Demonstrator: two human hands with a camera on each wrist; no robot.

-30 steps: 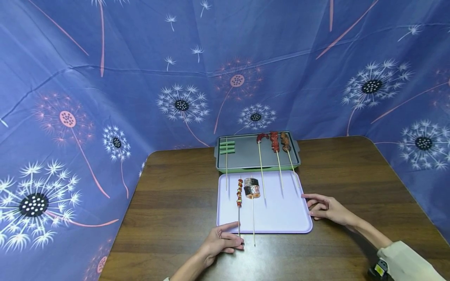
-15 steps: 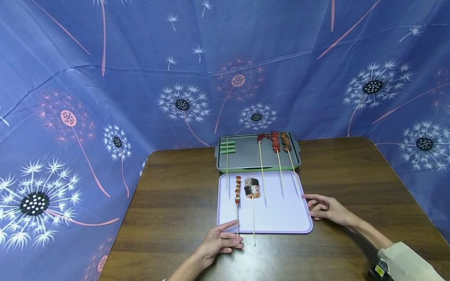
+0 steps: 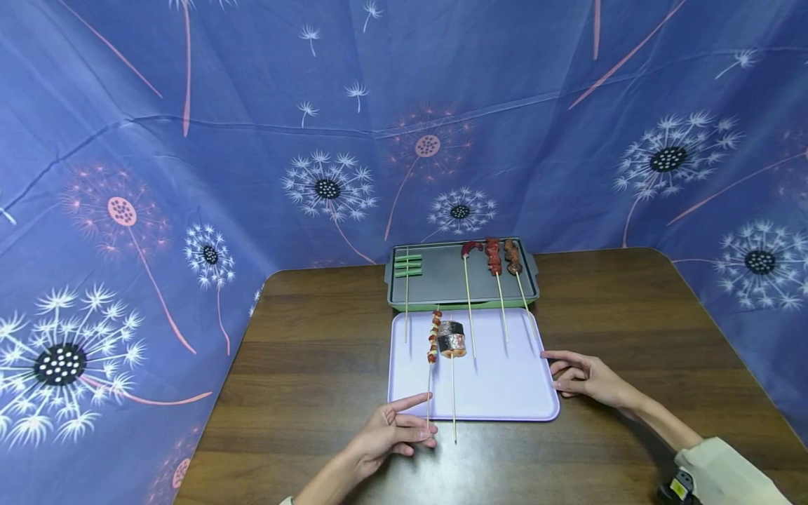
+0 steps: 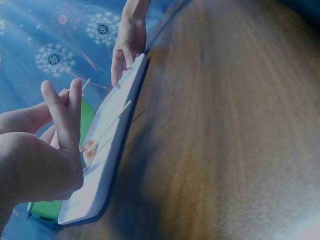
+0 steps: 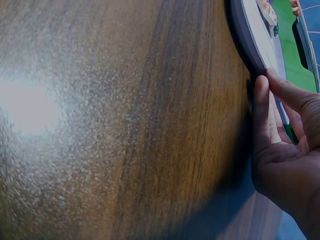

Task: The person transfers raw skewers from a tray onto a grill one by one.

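My left hand (image 3: pixel 393 435) pinches the lower end of a thin skewer of small red and pale pieces (image 3: pixel 433 337), which points away over the lilac tray (image 3: pixel 505 393). Close to its right, a thick skewer with dark-skinned, pinkish fish-like chunks (image 3: pixel 452 339) lies on the tray, its stick overhanging the front edge. My right hand (image 3: pixel 590 379) grips the tray's right rim between thumb and fingers; the right wrist view shows this hand (image 5: pixel 285 135) at the rim up close. In the left wrist view, my left hand (image 4: pixel 45 145) hides most of the held skewer.
Behind the tray stands a green grill with a grey plate (image 3: pixel 442 280). On it lie a green-vegetable skewer (image 3: pixel 407 265), a dark red curled skewer (image 3: pixel 470 247), a red meat skewer (image 3: pixel 493 256) and a brown one (image 3: pixel 513 257), their sticks reaching over the tray. A patterned blue cloth hangs behind.
The skewer in my left hand first swung a little left, then right towards the thick skewer, its tip rising towards the grill. My right hand has stayed at the tray rim.
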